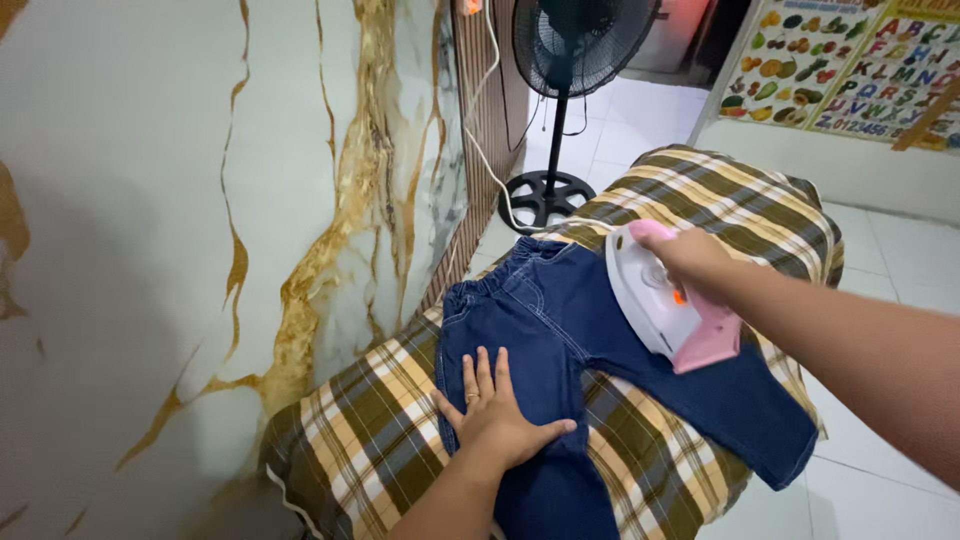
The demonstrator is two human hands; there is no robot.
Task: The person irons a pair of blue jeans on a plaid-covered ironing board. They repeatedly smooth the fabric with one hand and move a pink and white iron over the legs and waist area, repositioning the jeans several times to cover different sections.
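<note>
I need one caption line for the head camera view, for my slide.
Right hand grips a pink and white iron on blue jeans; left hand lies flat on them, over a plaid cloth.

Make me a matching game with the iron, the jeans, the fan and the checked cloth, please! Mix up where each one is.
Things:
1. iron
2. jeans
3. fan
4. checked cloth

Places:
A. standing on the tiled floor by the wall
B. spread out under the jeans
C. held in the right hand, resting on the jeans
D. lying flat with the left hand pressed on one leg

Pairs: 1-C, 2-D, 3-A, 4-B
</note>
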